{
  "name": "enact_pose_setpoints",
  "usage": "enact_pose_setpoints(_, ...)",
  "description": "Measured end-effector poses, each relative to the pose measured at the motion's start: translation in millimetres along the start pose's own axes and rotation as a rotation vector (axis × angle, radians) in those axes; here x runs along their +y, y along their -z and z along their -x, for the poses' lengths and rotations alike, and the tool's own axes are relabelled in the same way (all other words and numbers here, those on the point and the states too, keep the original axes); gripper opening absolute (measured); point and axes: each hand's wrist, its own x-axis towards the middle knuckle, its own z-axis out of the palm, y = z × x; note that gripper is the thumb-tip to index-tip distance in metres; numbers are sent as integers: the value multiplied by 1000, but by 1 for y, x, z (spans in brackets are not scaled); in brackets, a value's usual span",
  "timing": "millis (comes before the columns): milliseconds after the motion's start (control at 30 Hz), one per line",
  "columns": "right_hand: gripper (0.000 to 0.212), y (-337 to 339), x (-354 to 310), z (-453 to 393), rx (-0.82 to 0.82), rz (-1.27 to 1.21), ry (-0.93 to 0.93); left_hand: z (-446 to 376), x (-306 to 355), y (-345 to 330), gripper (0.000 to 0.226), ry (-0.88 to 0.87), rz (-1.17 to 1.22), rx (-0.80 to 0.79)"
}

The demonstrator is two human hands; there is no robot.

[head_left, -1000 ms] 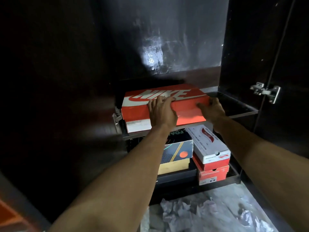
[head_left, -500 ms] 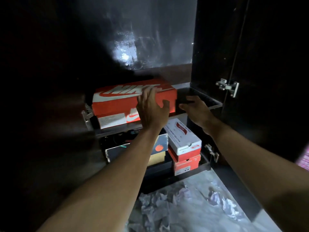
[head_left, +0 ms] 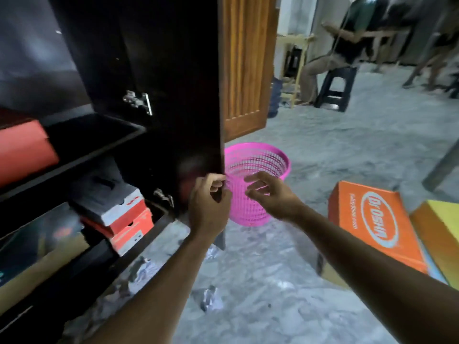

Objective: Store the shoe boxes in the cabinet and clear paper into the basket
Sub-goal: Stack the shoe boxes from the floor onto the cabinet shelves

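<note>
The dark cabinet's open door (head_left: 173,95) stands in front of me. My left hand (head_left: 210,202) grips its lower right edge. My right hand (head_left: 270,192) hovers open in front of the pink mesh basket (head_left: 258,170), holding nothing. An orange-red shoe box (head_left: 24,150) lies on the upper shelf at far left. Below it sit a white-and-red box (head_left: 111,202) stacked on an orange one (head_left: 131,232), and a dark box with a tan base (head_left: 37,249). An orange shoe box (head_left: 372,224) and a yellow box (head_left: 439,232) lie on the floor at right. Crumpled paper (head_left: 211,299) lies on the floor.
More crumpled paper (head_left: 144,269) lies by the cabinet base. A wooden door (head_left: 246,65) stands behind the cabinet door. A person sits on a dark stool (head_left: 335,88) in the background. The grey floor (head_left: 347,145) spreads to the right.
Both hands left the orange-red box on the upper shelf. My view swung right; my left hand took hold of the cabinet door edge and my right hand moved toward the basket.
</note>
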Motion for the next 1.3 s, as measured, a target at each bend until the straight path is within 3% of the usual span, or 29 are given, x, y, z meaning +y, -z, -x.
enact_pose_setpoints(200, 20, 92, 110, 72, 282, 35, -256, 50, 13, -122, 25, 16, 34, -334)
enact_pose_setpoints(300, 22, 135, 171, 101, 432, 52, -440, 71, 26, -184, 26, 229, 57, -552)
enact_pose_setpoints(433, 29, 183, 245, 136, 685, 95, -666, 99, 41, -262, 49, 559, 46, -904)
enact_pose_setpoints(533, 39, 205, 292, 149, 801, 90, -810, 115, 42, -307, 69, 711, 33, -990)
enact_pose_setpoints(600, 46, 213, 321, 151, 777, 72, -899, 126, 46, -331, 60, 768, 57, -1021)
enact_pose_setpoints(667, 52, 213, 341, 150, 692, 46, -950, 132, 47, -349, 59, 820, 66, -1030)
enact_pose_setpoints(767, 71, 209, 362, 144, 614, 94, -984, 134, 36, -374, 82, 908, 116, -1028)
enact_pose_setpoints(833, 78, 203, 371, 142, 613, 120, -1012, 136, 28, -385, 69, 957, 205, -996)
enact_pose_setpoints(933, 76, 191, 363, 145, 640, 111, -1006, 144, 16, -390, 45, 974, 335, -822)
enact_pose_setpoints(1033, 51, 182, 363, 152, 674, 48, -1014, 152, -2, -383, 55, 1006, 401, -656)
enact_pose_setpoints(1100, 47, 179, 362, 157, 684, 22, -1010, 155, -15, -374, 55, 1055, 403, -556)
enact_pose_setpoints(1233, 73, 179, 355, 158, 656, -60, -958, 150, -27, -341, 34, 1102, 423, -482)
enact_pose_setpoints(1300, 81, 186, 347, 155, 687, -264, -885, 147, -41, -318, 21, 1126, 437, -480)
